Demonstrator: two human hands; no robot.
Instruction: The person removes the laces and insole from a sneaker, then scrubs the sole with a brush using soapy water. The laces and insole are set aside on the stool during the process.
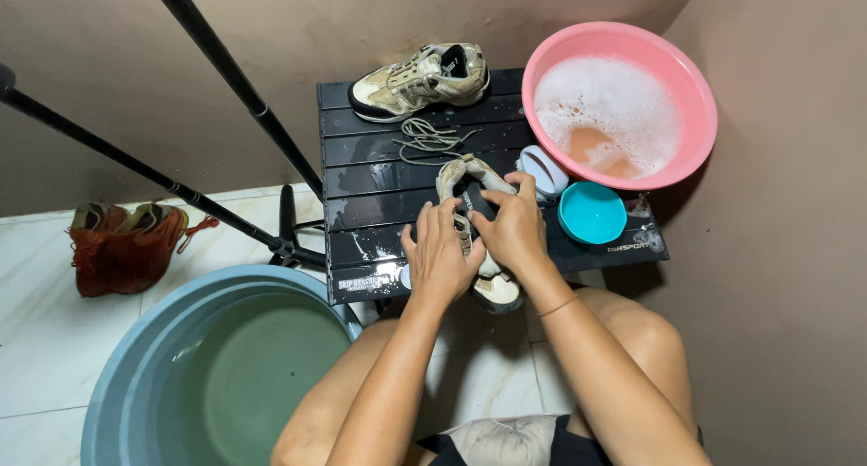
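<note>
Shoe (pixel 479 240) lies on black slatted table (pixel 361 159), long axis running from the person toward the wall | left hand (pixel 440 254) grasps its near-left side, right hand (pixel 515 224) its right flank; both equally close | second shoe (pixel 420 80) and loose lace (pixel 429 139) beyond.

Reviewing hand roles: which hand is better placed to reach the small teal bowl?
Probably the right hand: it lies on the shoe beside the teal bowl. The left hand sits farther off.
</note>
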